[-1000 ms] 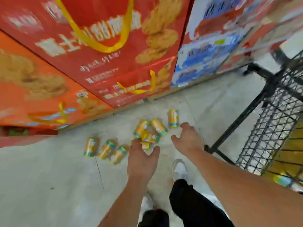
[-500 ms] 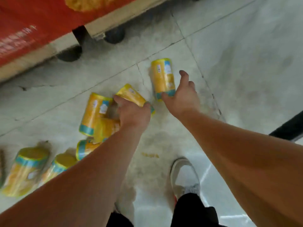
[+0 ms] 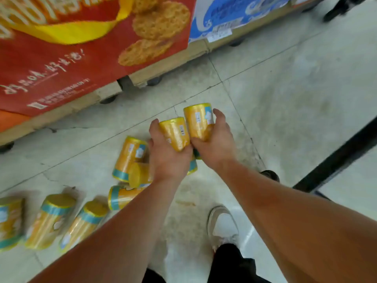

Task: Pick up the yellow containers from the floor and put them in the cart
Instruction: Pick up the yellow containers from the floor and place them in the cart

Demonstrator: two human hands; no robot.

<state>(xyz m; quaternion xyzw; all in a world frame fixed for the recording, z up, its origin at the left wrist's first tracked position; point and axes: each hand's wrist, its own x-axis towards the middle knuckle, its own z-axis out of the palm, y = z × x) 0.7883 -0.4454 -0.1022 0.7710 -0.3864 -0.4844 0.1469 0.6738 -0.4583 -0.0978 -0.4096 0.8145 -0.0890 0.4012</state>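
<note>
- Left hand (image 3: pixel 167 154): fingers and thumb are curled round one yellow container (image 3: pixel 175 132), gripping its lower half; its top end points away from the wrist.
- Right hand (image 3: pixel 216 144): it grips a second yellow container (image 3: pixel 199 121) the same way, side by side with the first.
- Loose containers (image 3: pixel 129 156): three lie clustered on the floor (image 3: pixel 285 99) beneath the left wrist.
- Far containers (image 3: pixel 51 219): three lie further left.
</note>
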